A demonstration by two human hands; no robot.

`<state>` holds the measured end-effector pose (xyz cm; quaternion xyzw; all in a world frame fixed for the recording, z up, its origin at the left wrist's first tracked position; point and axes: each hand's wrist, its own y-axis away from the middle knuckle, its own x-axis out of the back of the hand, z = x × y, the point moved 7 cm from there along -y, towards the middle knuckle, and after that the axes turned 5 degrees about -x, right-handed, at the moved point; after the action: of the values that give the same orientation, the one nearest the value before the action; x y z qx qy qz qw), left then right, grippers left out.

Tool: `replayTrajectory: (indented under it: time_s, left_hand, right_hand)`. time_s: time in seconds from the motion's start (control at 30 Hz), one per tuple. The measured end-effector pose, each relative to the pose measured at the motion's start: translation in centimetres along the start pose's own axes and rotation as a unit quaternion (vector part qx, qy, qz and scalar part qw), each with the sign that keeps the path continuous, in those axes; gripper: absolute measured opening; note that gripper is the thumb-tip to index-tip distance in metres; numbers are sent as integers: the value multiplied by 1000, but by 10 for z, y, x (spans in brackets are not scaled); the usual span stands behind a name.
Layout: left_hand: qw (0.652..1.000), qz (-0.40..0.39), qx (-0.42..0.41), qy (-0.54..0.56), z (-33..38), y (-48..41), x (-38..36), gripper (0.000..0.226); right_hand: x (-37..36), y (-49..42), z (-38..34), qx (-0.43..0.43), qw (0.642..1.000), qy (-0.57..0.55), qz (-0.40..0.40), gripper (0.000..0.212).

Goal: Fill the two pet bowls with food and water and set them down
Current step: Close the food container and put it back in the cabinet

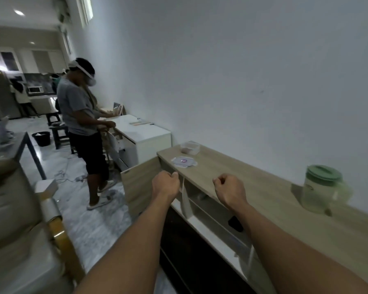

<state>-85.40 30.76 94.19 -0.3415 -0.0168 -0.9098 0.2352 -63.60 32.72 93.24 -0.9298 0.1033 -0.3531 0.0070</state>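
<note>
Far left: an armchair (pixel 19 209) is sitting beside you; beyond it another person (pixel 79 115) in a grey shirt is working at a white cabinet (pixel 149 134); neither looks to be part of your task.

Centre left: the cupboard door (pixel 138 187) of the wooden sideboard (pixel 263 200) is standing open; your left hand (pixel 166 184) is hovering at the top of the opening with its fingers curled; whether it is pinching anything is not showing.

Centre, on the sideboard's top: a clear tub (pixel 190 147) is standing uncovered, seemingly holding something brownish, probably the food; its lid (pixel 184 161) is lying flat just in front of it.

Centre right: your right hand (pixel 229 188) is hanging over the front edge of the sideboard, balled into a fist and gripping nothing; below it a dark object (pixel 235 223) is lying on a shelf, too blurred to name.

Right: a green-lidded jug (pixel 322 189) is standing upright near the wall, well apart from the tub.

Progress: the pet bowls are not showing anywhere; they may be waiting inside the cupboard; by my reckoning you are only starting; fetching, filling with food and water, and setting down are all remaining.
</note>
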Motion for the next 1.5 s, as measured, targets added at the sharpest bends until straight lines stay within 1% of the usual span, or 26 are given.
replayTrajectory:
  time_s: [0.1, 0.3, 0.43, 0.6, 0.73, 0.87, 0.93, 0.97, 1.03, 1.1, 1.17, 1.23, 1.27, 1.33, 1.43, 1.47, 1.5]
  left_hand:
    - [1000, -7, -6, 3, -11, -67, -8, 37]
    - [999, -24, -8, -33, -26, -200, -35, 35]
    - [998, -47, -7, -34, -23, -293, -55, 32]
    - [996, -78, 8, -34, -32, -391, -94, 36]
    - [988, -146, -6, -47, -47, -463, -152, 35]
    - [969, -232, -39, -81, -71, -527, -223, 31]
    - [953, -280, -33, -108, -89, -547, -248, 28]
    - [948, -297, -31, -114, -96, -554, -258, 31]
    - [933, -332, -43, -133, -107, -565, -275, 44]
    - [918, -357, -55, -166, -112, -574, -290, 52]
    - [906, -371, -52, -195, -118, -580, -302, 57]
    - [904, -379, -37, -194, -121, -582, -308, 64]
    - [903, -384, -35, -187, -121, -585, -312, 65]
    - [901, -396, -34, -175, -121, -588, -320, 64]
    - [902, -391, -22, -180, -120, -590, -328, 64]
    - [904, -386, -10, -183, -121, -591, -330, 65]
    - [907, -380, 5, -183, -121, -590, -332, 67]
  right_hand:
    - [-41, -54, -25, 9, 1000, 12, -6, 25]
    - [-110, -184, -51, -4, 1000, 21, 4, 25]
    - [-151, -276, -77, -28, 1000, 3, -3, 25]
    - [-204, -357, -86, -62, 998, 15, -13, 23]
    - [-246, -414, -67, -123, 992, 25, -14, 22]
    - [-287, -465, -24, -219, 974, 51, -18, 26]
    - [-308, -479, -8, -269, 960, 68, -38, 29]
    - [-315, -482, -1, -290, 954, 68, -43, 36]
    - [-327, -483, 11, -329, 940, 79, -55, 54]
    - [-335, -485, 18, -354, 930, 87, -55, 62]
    - [-343, -486, 23, -374, 919, 104, -65, 60]
    - [-346, -489, 26, -389, 912, 108, -66, 55]
    - [-348, -494, 28, -403, 908, 98, -59, 57]
    - [-352, -500, 32, -417, 903, 89, -54, 58]
    - [-357, -507, 40, -429, 894, 108, -64, 57]
    - [-357, -508, 43, -432, 893, 109, -65, 54]
    - [-357, -510, 46, -433, 893, 104, -61, 47]
